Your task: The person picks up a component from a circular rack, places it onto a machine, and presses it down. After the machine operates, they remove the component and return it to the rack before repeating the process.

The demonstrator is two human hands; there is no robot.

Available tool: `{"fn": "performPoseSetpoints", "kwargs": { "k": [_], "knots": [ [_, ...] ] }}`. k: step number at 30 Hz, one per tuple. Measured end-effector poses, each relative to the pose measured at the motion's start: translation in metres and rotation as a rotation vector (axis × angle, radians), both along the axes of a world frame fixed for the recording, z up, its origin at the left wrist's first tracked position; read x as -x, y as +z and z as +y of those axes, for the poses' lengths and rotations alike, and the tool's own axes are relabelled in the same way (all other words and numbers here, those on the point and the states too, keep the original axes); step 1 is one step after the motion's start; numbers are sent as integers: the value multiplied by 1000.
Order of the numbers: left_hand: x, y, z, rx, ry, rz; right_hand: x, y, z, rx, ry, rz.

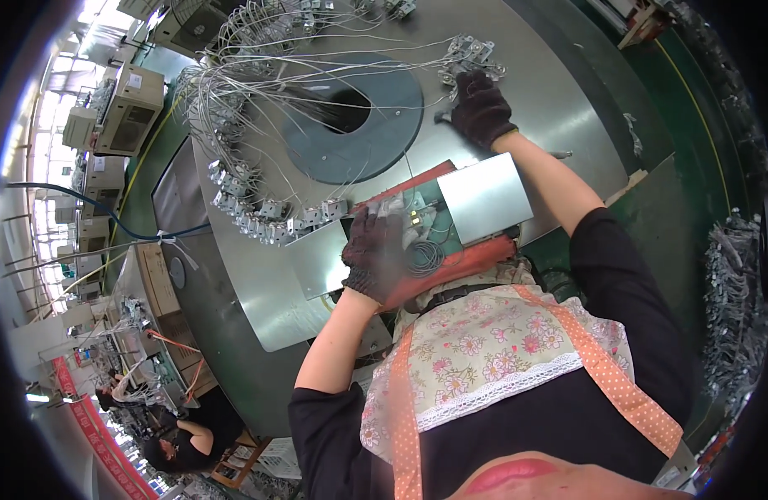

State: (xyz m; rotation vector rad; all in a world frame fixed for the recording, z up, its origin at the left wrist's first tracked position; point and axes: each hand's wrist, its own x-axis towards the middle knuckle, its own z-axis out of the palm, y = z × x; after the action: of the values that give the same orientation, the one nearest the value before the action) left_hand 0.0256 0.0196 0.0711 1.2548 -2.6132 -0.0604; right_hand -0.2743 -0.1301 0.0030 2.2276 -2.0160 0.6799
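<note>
My right hand (481, 110), in a dark knitted glove, reaches to the far side of the metal table. Its bent fingers are at a cluster of small silver metal brackets (470, 55) with thin wires attached. A dark blunt piece (442, 118) sticks out beside this hand; its kind is unclear. My left hand (374, 254), gloved too and blurred, lies at the left side of a green work fixture (438, 218). Greyish material shows by its fingertips, too smeared to name. A coil of thin grey wire (424, 257) rests on the fixture. A flat silver plate (486, 198) covers the fixture's right side.
A grey disc with a central hole (297, 142) sits on the metal table (559, 75). Wired brackets (259, 225) curve along its left side in a row. Red-orange padding (490, 250) borders the fixture near my apron. Another person (202, 433) works at a bench, lower left.
</note>
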Motion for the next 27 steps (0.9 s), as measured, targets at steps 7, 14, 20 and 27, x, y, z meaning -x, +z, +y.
{"fn": "performPoseSetpoints", "kwargs": {
  "k": [7,14,20,27],
  "knots": [
    [3,0,0,-32,-1,-7,16,-28,-16,189,57,85],
    [1,2,0,-19,-2,-24,78,16,17,-212,342,-151],
    [-4,2,0,-44,12,-16,81,50,52,-279,516,-721],
    [0,5,-1,-79,-10,22,66,13,45,-397,357,-969]
  ]
}}
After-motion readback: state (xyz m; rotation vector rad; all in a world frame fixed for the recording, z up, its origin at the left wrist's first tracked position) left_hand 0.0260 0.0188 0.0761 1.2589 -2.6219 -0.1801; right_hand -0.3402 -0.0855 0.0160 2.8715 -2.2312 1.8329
